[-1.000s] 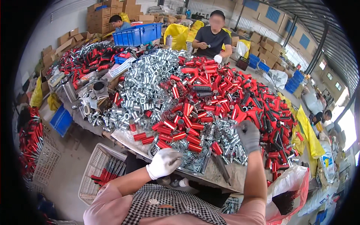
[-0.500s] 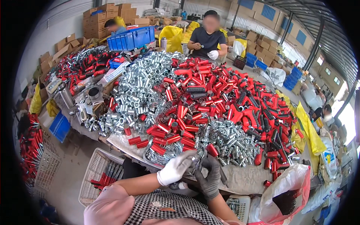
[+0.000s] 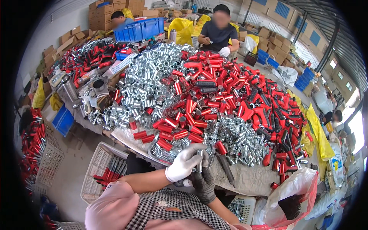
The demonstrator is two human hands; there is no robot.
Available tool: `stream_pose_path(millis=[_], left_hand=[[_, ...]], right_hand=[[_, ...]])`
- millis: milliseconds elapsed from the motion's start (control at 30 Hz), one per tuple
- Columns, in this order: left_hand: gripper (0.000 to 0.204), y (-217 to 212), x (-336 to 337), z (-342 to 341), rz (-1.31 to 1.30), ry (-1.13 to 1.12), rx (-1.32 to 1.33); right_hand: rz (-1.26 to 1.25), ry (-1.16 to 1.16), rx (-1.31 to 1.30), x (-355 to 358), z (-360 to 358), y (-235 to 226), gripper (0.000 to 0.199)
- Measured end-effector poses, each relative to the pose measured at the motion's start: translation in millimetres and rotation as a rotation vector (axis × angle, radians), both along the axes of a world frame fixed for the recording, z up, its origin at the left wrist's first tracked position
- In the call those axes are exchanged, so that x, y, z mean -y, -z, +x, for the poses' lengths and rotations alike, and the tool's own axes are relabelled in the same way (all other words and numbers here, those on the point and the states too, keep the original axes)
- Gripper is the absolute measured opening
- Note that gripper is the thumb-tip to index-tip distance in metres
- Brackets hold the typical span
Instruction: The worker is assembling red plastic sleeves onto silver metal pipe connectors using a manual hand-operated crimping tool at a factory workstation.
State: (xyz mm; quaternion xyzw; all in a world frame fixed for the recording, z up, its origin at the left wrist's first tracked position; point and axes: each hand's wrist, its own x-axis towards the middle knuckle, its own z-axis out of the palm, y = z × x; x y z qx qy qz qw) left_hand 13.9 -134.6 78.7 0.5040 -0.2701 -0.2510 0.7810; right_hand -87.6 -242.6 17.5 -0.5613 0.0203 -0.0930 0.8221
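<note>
My left hand [image 3: 183, 164], in a white glove, is closed around a small shiny metal cylinder [image 3: 199, 161] that stands roughly upright in front of my apron. From below, my right hand [image 3: 205, 185], gloved in dark grey, meets it with closed fingers around the lower end of the cylinder. Just beyond my hands is a tray [image 3: 154, 155] of thin metal parts with red sleeves [image 3: 165, 144] lying on its edge. To the right of them a dark flat bar [image 3: 226, 171] rests on the table's front cloth, beside a heap of small silver fittings and springs [image 3: 237, 142].
Heaps of silver collars [image 3: 147, 84] and red sleeves and handles [image 3: 245, 96] cover the table. A white basket [image 3: 93, 168] of red-handled parts stands lower left, an open sack [image 3: 291, 199] lower right. Across the table a person [image 3: 217, 34] handles a small part.
My hands have drawn closer together, and the upright metal cylinder now shows between them. The view has shifted slightly. The person opposite has lowered the white-gloved hand.
</note>
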Motion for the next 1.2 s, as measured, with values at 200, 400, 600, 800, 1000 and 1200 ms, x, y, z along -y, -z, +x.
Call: stream_pose_path(millis=[200,400,600,800,1000,1200], left_hand=[[0.038,9.5,-10.0,-0.2,-0.070,0.032,-0.046],[0.042,6.0,-16.3,1.8,-0.001,0.007,0.059],[0.050,-7.4,-61.9,33.5,0.433,-0.225,0.761],[0.031,-0.7,-101.6,103.3,0.841,-0.609,0.723],[0.031,40.4,-96.8,246.7,1.263,-0.438,1.110],[0.035,27.3,-63.0,273.7,1.531,-0.404,1.267]], right_hand=[[-0.004,0.028,-0.045,-6.5,0.4,11.1,0.047],[-0.122,-0.033,0.031,-4.9,5.0,-6.6,0.051],[0.052,-0.047,-0.056,11.5,7.1,2.7,0.030],[-0.333,0.278,0.194,21.6,23.6,-27.1,0.044],[-0.221,0.298,0.089,45.0,37.6,9.4,0.040],[-0.186,0.324,0.124,38.9,40.1,30.4,0.049]])
